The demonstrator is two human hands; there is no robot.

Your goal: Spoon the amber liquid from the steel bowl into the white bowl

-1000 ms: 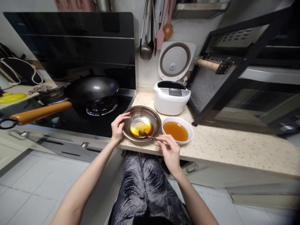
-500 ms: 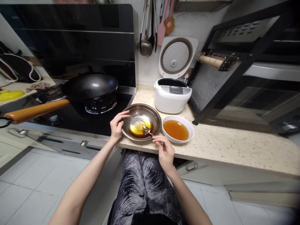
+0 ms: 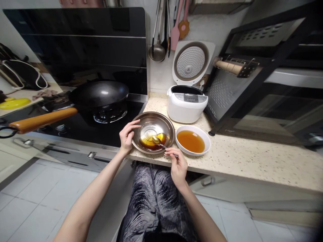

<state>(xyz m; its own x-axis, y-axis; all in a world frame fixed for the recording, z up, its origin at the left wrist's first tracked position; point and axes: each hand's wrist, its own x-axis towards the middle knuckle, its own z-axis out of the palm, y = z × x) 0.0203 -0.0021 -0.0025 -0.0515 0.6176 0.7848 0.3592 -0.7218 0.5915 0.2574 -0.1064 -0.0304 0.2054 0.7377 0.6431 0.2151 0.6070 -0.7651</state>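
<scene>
Right fingers pinch a silver metal spoon inside a round steel bowl, left fingers clasping its left rim.

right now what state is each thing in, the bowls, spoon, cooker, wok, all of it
Steel bowl: upright on the counter, amber liquid inside
Spoon: head inside the steel bowl; whether dipped, hard to tell
White bowl: upright, holding orange-brown liquid
Rice cooker: lid open
Wok: resting on the stove
Ladle: hanging
Left hand: holding the steel bowl's rim
Right hand: gripping the spoon
</scene>
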